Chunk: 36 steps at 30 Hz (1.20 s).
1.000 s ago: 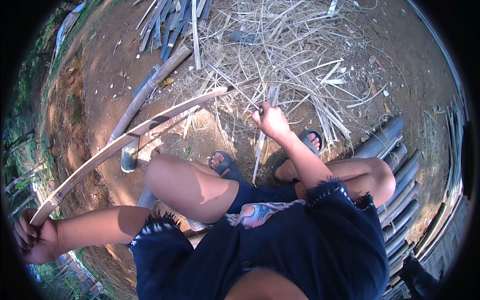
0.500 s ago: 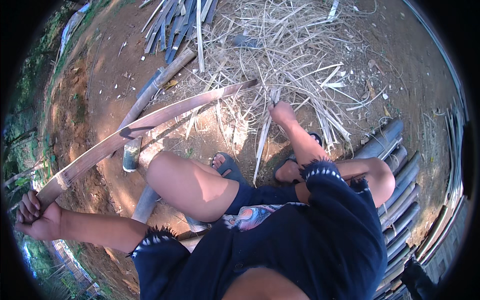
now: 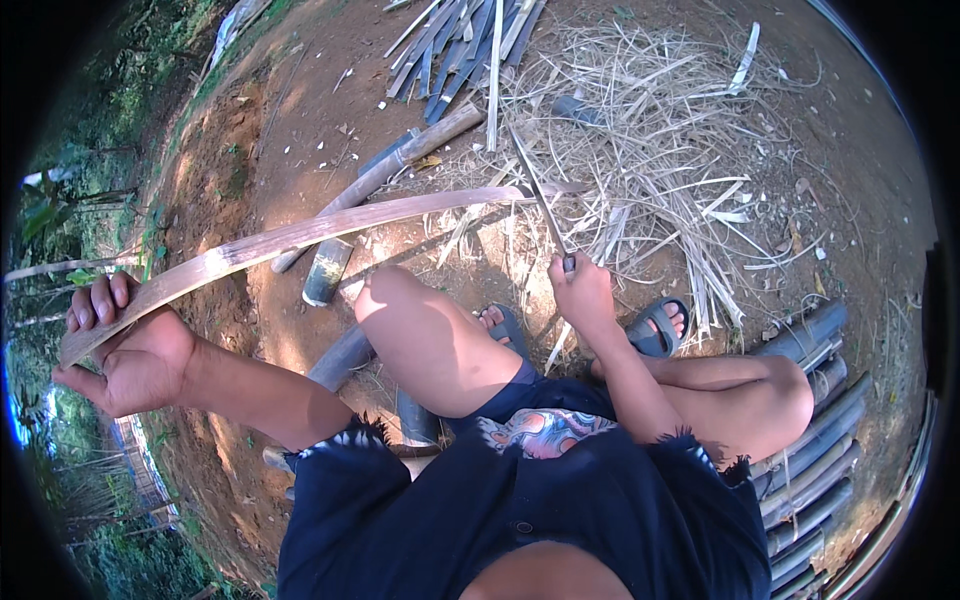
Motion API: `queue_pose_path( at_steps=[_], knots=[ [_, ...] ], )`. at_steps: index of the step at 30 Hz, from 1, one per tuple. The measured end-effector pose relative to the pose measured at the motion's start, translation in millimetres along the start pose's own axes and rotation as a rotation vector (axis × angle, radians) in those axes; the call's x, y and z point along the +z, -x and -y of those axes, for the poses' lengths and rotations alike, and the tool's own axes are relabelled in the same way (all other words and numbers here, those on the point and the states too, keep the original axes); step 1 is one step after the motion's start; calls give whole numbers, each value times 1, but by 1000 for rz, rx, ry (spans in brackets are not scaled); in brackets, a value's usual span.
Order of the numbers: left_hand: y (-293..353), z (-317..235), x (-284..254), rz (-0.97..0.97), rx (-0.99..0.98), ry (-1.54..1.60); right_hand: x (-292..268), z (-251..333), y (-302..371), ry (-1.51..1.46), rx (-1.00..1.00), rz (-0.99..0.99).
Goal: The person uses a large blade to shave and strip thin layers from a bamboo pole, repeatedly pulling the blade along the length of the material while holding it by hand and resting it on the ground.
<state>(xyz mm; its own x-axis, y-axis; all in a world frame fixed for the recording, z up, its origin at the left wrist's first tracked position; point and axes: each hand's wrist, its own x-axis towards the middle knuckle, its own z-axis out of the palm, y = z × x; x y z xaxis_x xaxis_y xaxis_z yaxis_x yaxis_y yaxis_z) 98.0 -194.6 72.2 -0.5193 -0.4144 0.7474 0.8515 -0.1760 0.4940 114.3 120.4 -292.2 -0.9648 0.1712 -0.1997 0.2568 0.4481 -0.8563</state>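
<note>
My left hand [image 3: 145, 350] holds the near end of a long split bamboo strip [image 3: 330, 226], with the thumb below and the fingers above it. The strip bows slightly and runs across to the right, its far tip over the pile of shavings. In my right hand [image 3: 585, 298] is a knife [image 3: 540, 190], the fist closed round its dark handle. Its long, narrow blade points away from me and slightly left, crossing the strip near the far tip. Whether the blade touches the strip I cannot tell.
Pale bamboo shavings [image 3: 660, 140] cover the ground ahead. Dark split strips [image 3: 460, 50] lie beyond, at upper left. Bamboo poles [image 3: 400, 158] and a short cut piece [image 3: 328, 270] rest left of my knees. Several bamboo poles [image 3: 815, 435] form a row at my right.
The whole view has shifted. My right hand has turned, and the knife blade now shows clearly across the strip. My left hand has turned its palm upward under the strip's end.
</note>
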Motion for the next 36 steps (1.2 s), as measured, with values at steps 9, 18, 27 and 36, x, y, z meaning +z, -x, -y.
queue_pose_path(
  at_steps=[9,18,27,36],
  knots=[
    [53,-5,57,-326,520,-556,-65,143,103,-300,-882,31],
    [82,10,89,-546,556,-742,-36,68,109,-157,-684,-29],
    [88,-5,94,-472,621,-794,-60,103,104,-53,-615,11],
    [101,-20,73,-377,512,-723,-82,102,108,-17,-793,102]
  ],
)
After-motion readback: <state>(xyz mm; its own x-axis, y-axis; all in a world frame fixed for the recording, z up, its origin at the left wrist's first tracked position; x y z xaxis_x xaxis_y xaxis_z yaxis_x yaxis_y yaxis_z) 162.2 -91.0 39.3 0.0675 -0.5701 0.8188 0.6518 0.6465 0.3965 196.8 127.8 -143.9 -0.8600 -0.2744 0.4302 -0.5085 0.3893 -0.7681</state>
